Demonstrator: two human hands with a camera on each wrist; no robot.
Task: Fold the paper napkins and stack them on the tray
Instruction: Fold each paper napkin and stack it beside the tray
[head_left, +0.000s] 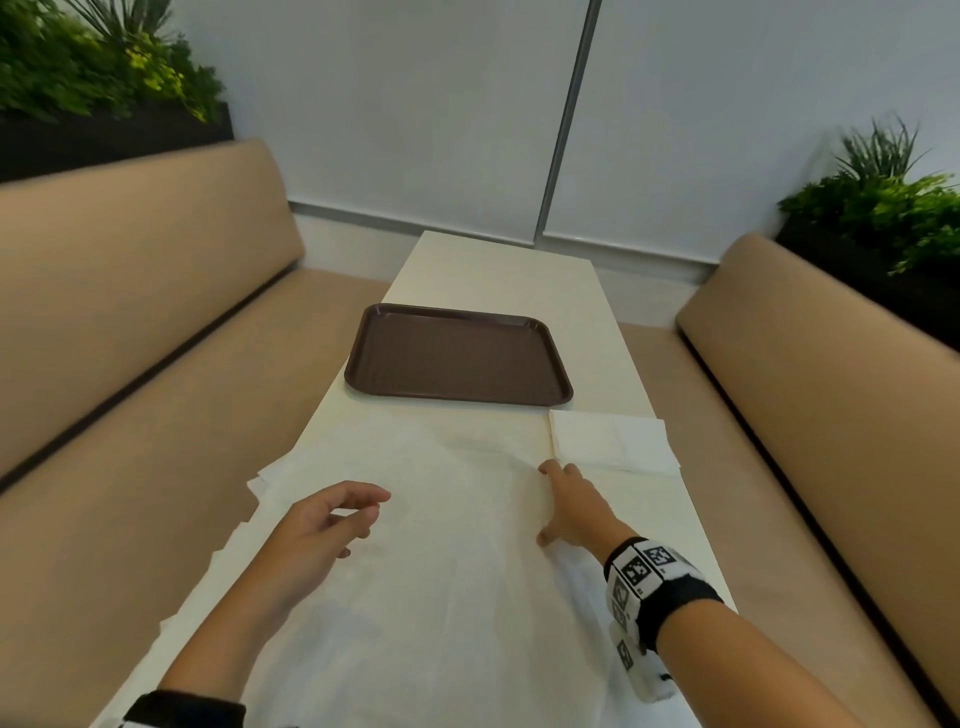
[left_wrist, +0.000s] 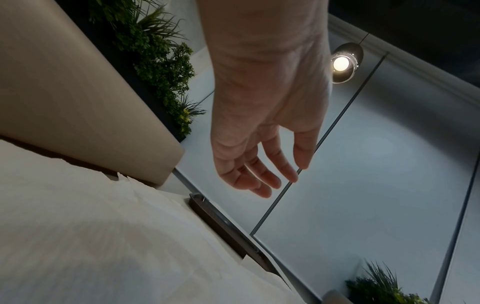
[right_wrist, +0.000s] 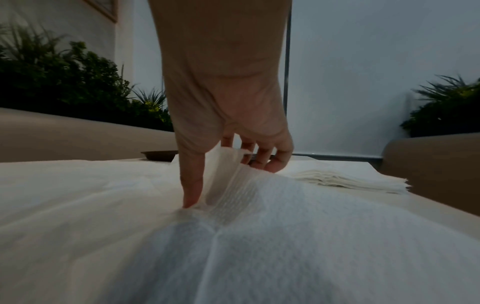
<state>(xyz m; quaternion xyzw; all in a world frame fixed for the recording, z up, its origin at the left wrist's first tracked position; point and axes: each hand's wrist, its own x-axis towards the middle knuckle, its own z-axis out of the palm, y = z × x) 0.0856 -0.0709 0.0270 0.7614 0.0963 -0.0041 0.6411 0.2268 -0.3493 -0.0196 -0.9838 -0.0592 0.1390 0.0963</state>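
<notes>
A brown tray (head_left: 457, 356) sits on a long white table (head_left: 498, 270) between two tan benches. Unfolded napkins (head_left: 415, 519) cover the near end. The right hand (head_left: 571, 506) grips a napkin's edge; the left hand (head_left: 322, 525) hovers loosely curled. Folded napkins (head_left: 613, 441) lie just beside the tray.

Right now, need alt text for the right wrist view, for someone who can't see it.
A right hand lifts the edge of an unfolded white paper napkin between thumb and fingers on a table. Behind it lie a stack of folded napkins, a brown tray's rim, beige benches and green plants.
</notes>
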